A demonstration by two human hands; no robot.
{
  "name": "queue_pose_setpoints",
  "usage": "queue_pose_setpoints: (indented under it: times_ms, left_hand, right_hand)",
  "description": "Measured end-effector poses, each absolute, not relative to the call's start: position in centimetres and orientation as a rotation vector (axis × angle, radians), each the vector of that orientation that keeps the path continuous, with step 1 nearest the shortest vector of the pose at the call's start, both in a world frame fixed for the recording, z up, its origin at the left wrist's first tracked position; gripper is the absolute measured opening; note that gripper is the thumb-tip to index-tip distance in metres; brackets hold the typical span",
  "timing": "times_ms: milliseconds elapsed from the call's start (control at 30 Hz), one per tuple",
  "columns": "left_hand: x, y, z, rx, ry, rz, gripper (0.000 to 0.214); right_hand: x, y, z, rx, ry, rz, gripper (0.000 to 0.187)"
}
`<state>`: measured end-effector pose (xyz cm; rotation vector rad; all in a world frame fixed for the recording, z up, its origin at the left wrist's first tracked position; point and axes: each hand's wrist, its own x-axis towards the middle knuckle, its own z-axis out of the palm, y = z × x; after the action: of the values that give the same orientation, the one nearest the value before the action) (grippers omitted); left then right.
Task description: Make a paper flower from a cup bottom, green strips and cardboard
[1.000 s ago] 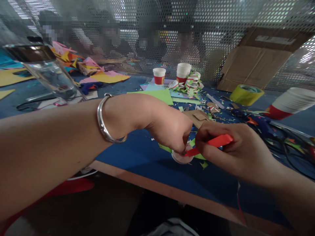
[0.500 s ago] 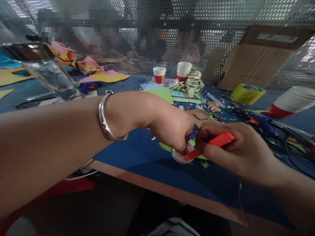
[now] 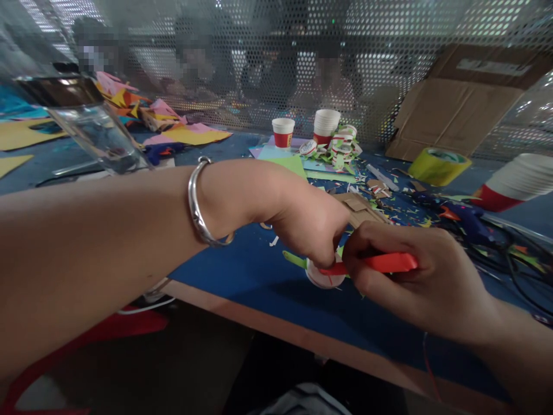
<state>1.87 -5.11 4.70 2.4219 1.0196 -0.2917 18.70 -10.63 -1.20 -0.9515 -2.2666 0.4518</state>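
Note:
My right hand (image 3: 415,276) is closed around a red marker (image 3: 389,263). Its tip rests on a small round white piece (image 3: 323,280), which looks like the base of a cut paper cup and carries a thin red line. My left hand (image 3: 317,227), wearing a silver bangle (image 3: 196,210) on the wrist, reaches over from the left with its fingers bent down and pressed on this piece. A green paper strip (image 3: 294,259) sticks out from its left side. The left fingertips are partly hidden behind the hand.
Behind my hands are a paper cup (image 3: 283,134), a cup stack (image 3: 326,125) and cut cup pieces (image 3: 344,147). Scraps and cardboard (image 3: 358,208) litter the blue table. On the right are yellow tape (image 3: 438,167), more cups (image 3: 518,181), a glue gun (image 3: 469,219) and cables. A water bottle (image 3: 101,132) stands left.
The marker has swung flatter, and its tip has shifted left across the white piece. A red line now shows there. The whole view has moved slightly.

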Motion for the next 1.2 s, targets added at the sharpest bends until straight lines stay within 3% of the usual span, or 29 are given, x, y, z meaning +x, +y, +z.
queue_pose_setpoints:
  times_ms: [100,533,733,1200]
  left_hand:
    - [1.7,-4.6,4.8,2.413,0.847,-0.533,0.03]
    - [1.6,-4.2,5.0,2.428,0.885,-0.509,0.032]
    - [1.1,-3.8,5.1,2.387,0.891,-0.558,0.019]
    - [-0.4,-4.7,3.9,2.279,0.9,-0.245,0.022]
  right_hand:
    - [18.4,-10.7,-1.4,-0.927,-2.276,0.445,0.014]
    - [18.2,-10.5,-1.5,-1.027,-2.148,0.65,0.013]
    - [18.9,-10.3,-1.2,-1.042,-2.069,0.554,0.014]
    - [21.5,-10.6,-0.2,-1.061,-1.953,0.326,0.019]
